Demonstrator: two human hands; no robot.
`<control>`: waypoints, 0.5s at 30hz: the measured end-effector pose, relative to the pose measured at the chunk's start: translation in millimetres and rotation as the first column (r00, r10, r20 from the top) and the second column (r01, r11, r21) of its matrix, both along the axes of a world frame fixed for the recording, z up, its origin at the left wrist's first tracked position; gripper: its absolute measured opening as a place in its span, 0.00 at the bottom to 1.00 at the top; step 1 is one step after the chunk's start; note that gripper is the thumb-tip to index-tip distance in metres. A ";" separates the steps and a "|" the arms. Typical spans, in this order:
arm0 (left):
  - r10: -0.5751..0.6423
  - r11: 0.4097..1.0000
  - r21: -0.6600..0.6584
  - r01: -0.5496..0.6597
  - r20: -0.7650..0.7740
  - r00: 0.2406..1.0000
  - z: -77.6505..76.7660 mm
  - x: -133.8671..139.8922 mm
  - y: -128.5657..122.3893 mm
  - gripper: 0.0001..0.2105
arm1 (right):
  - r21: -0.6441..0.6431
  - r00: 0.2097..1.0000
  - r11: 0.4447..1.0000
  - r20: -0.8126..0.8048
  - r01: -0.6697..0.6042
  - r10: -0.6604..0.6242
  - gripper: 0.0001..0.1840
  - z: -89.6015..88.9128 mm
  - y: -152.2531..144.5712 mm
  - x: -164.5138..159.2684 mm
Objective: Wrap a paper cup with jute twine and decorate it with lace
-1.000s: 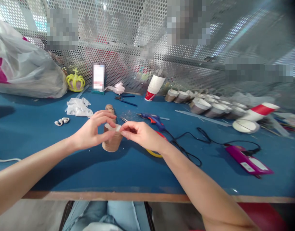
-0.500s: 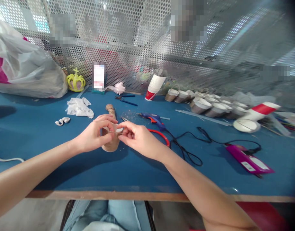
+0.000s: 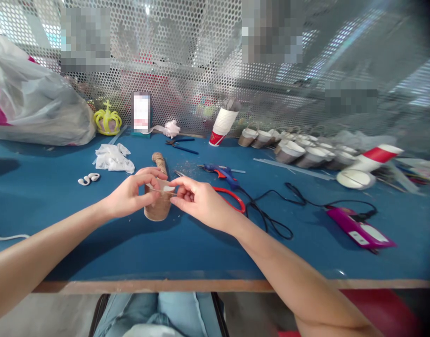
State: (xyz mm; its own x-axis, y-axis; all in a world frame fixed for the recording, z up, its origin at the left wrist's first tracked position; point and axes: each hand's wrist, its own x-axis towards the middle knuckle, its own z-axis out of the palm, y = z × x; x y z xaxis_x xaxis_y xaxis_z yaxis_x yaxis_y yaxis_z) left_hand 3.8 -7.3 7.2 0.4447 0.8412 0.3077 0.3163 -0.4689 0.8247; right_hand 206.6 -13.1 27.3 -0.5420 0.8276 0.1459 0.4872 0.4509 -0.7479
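A small brown-wrapped paper cup (image 3: 157, 211) with a white inside stands on the blue table between my hands. My left hand (image 3: 134, 193) curls round its left side, thumb in front and fingers at the rim. On the right side, my right hand (image 3: 196, 200) pinches at the rim, with a thin pale strand (image 3: 165, 191) stretched across the cup's front between both hands' fingertips. Just behind the cup lies a twisted brown cord bundle (image 3: 159, 161). Red-handled scissors (image 3: 236, 195) lie partly hidden behind my right hand.
Behind my right hand lies a blue glue gun (image 3: 220, 172); its black cable reaches a purple power strip (image 3: 359, 229). Pliers (image 3: 181, 146), stacked paper cups (image 3: 224, 122) and several wrapped cups (image 3: 292, 152) stand or lie farther back. A big plastic bag (image 3: 42, 103) fills the left rear.
The view has shifted slightly. Both hands stay at the cup's rim, with the strand between the fingertips and the front of the cup a little more exposed.
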 end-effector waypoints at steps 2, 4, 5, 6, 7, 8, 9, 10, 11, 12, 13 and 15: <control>-0.023 0.999 -0.028 0.023 0.017 1.000 -0.4 -2.4 2.3 0.05 | -0.001 1.000 1.000 -0.008 -0.001 0.001 0.12 -1.3 0.9 0.3; -0.043 0.998 -0.044 0.044 0.026 0.999 0.1 -4.8 4.7 0.05 | -0.001 1.000 1.000 -0.010 0.003 -0.003 0.12 -1.8 0.6 0.3; -0.048 0.998 -0.044 0.049 0.028 0.998 0.6 -6.0 5.7 0.06 | 0.000 1.000 1.000 -0.009 0.006 -0.006 0.12 -1.6 -0.1 0.2; -0.052 0.998 -0.041 0.053 0.029 0.998 1.1 -7.0 6.7 0.06 | 0.000 1.000 1.000 -0.009 0.008 -0.008 0.12 -1.2 -1.1 0.2; -0.055 0.998 -0.038 0.056 0.031 0.998 1.7 -7.9 7.5 0.06 | -0.002 1.000 1.000 -0.011 0.008 -0.008 0.12 -0.6 -2.2 0.1; -0.058 0.997 -0.039 0.059 0.032 0.998 2.1 -8.8 8.2 0.06 | -0.005 1.000 1.000 -0.013 0.006 -0.006 0.13 0.1 -3.5 0.1; -0.060 0.997 -0.041 0.062 0.034 0.998 2.4 -9.4 8.7 0.06 | -0.009 1.000 1.000 -0.015 0.002 -0.002 0.14 0.8 -4.6 0.0; -0.062 0.997 -0.045 0.063 0.037 0.997 2.5 -9.9 9.0 0.06 | -0.012 1.000 1.000 -0.017 -0.002 0.002 0.16 1.3 -5.5 -0.1; -0.063 0.997 -0.048 0.065 0.038 0.997 2.4 -10.3 9.2 0.06 | -0.017 1.000 1.000 -0.017 -0.006 0.006 0.17 1.7 -6.0 -0.4; -0.065 0.997 -0.048 0.067 0.040 0.997 2.1 -10.5 9.2 0.07 | -0.024 1.000 1.000 -0.015 -0.011 0.010 0.18 1.7 -6.2 -0.9; -0.067 0.996 -0.048 0.069 0.041 0.997 1.6 -10.6 9.1 0.07 | -0.030 1.000 0.999 -0.013 -0.015 0.015 0.19 1.4 -5.9 -1.6; -0.074 0.996 -0.045 0.075 0.036 0.997 0.5 -10.3 8.3 0.06 | -0.052 1.000 0.998 -0.013 -0.027 0.027 0.20 -0.1 -4.5 -3.6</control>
